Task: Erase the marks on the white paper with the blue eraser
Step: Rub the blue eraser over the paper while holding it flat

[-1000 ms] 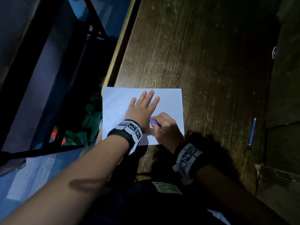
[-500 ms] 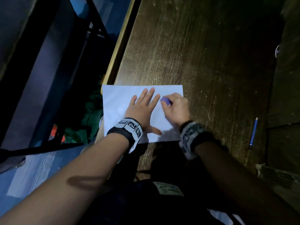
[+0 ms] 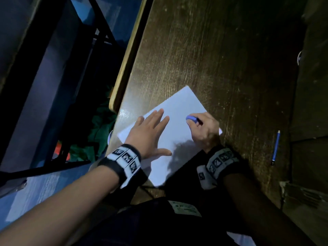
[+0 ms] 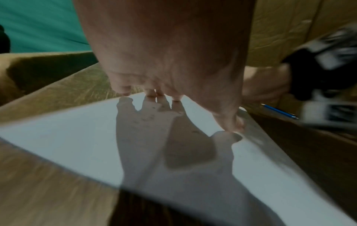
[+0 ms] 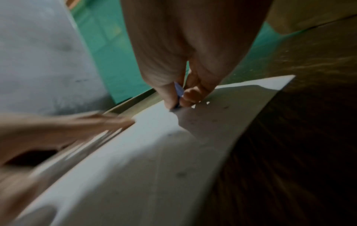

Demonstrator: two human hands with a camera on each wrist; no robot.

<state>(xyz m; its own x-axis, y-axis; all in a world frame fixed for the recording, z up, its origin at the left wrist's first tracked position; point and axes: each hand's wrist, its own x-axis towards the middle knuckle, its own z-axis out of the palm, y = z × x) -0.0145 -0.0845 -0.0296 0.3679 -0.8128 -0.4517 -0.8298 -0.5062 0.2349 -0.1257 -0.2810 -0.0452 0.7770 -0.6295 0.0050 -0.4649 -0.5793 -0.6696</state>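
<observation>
1. At the far left, beyond the table (image 3: 221, 50) edge, a dark metal frame (image 3: 99, 23) slants over a blue floor, and green cloth (image 3: 101, 128) with a bit of red lies below the table's rounded corner.
2. The white paper (image 3: 177, 125) lies turned at an angle on the dark wooden table, one corner reaching past the near table edge toward the person's lap.
3. The left hand (image 3: 150, 132) lies flat on the left part of the paper, fingers (image 3: 159, 112) straight and spread, thumb out to the side; it holds nothing and only presses down. Its shadow falls across the sheet in the left wrist view, where a few faint specks show on the paper (image 4: 146, 120).
4. The blue eraser (image 3: 191, 119) sits on the paper's right part, its tip touching the sheet, pinched between thumb and curled fingers (image 5: 190, 94) of the right hand (image 3: 205, 130).
5. Both wrists wear black bands with patterned white markers (image 3: 124, 157).
6. Well apart to the right, a blue pencil (image 3: 276, 148) lies on the table, near a seam in the wood.
7. Nothing lies on the sheet between the two hands.
</observation>
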